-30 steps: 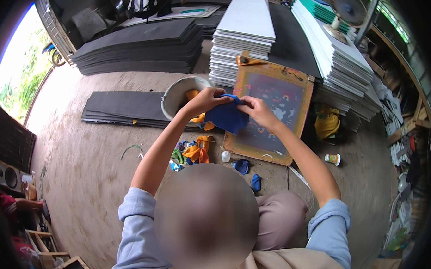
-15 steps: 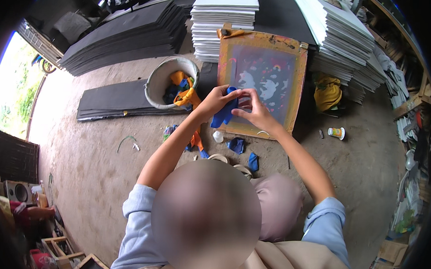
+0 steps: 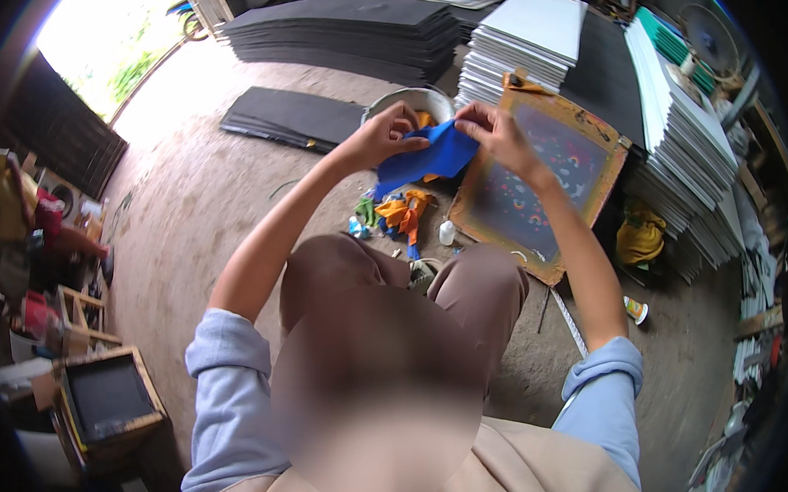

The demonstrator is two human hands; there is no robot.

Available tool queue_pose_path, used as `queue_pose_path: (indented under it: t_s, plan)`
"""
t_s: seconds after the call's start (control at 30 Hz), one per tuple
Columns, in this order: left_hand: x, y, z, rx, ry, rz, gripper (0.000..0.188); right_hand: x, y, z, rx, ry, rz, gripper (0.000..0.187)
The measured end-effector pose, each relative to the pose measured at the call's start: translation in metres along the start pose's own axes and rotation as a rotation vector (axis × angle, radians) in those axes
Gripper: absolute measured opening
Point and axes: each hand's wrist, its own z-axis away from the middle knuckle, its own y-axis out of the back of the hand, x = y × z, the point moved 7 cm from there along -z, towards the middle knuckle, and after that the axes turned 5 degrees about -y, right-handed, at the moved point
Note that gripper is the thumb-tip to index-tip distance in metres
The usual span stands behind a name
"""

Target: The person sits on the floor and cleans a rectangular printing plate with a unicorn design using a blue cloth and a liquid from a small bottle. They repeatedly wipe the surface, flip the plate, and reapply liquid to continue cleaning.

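Note:
A blue cloth (image 3: 439,156) is stretched in the air between my two hands, its loose corner hanging down at the left. My left hand (image 3: 383,138) pinches one end near the bucket, and my right hand (image 3: 499,138) pinches the other end by the frame's left edge. Beneath the cloth stands a grey bucket (image 3: 383,102) with orange cloth inside, partly hidden by my hands. Just right of it, a screen-printing frame (image 3: 538,177) with a paint-stained border and small pale and coloured figures lies tilted against the stacks.
Orange, green and blue rags (image 3: 402,213) lie on the floor beside a small white bottle (image 3: 447,232). Black sheets (image 3: 333,37) and white boards (image 3: 522,40) are stacked behind. A yellow cloth bundle (image 3: 641,237) and a paper cup (image 3: 636,310) are at the right.
The blue cloth was bunched between my hands; now it is spread out as my hands have moved apart. They have shifted from over the frame toward the bucket. The view has turned.

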Motion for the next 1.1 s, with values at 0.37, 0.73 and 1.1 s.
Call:
queue_pose_path:
  t_s: [0.37,0.73,1.1]
  plan:
    - [0.023,0.01,0.024,-0.153,-0.01,-0.278,0.018,-0.049,-0.043,-0.007,-0.103,0.024,0.331,0.017]
    - [-0.106,0.005,0.052,0.034,-0.229,-0.4,0.018,0.098,-0.137,-0.023,-0.365,-0.232,0.33,0.018]
    - [-0.274,-0.014,0.115,0.098,0.18,-0.239,0.031,0.323,-0.251,0.139,0.135,-0.724,0.398,0.022]
